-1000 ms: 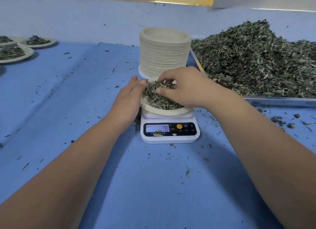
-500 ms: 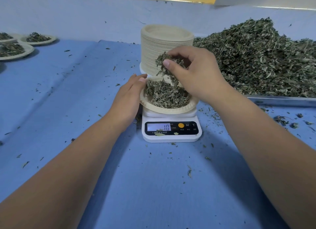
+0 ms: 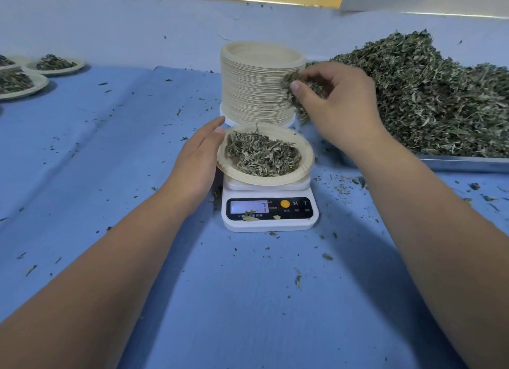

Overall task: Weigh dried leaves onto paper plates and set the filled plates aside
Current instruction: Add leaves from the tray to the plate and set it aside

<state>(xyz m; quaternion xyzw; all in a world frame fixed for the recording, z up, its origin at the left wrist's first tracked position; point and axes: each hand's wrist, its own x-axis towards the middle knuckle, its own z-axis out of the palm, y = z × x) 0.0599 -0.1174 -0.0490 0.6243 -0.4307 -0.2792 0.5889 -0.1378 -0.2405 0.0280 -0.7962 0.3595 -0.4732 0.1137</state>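
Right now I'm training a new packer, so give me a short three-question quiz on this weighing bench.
1. True or false: the right hand pinches a clump of dried leaves.
2. The plate sits on the scale. The left hand is: A on the display; B at the plate's left rim, fingers straight; C gripping the clump.
3. Fill in: the filled plates set aside lie at the far ___ of the table.
Key: 1 true; 2 B; 3 left.
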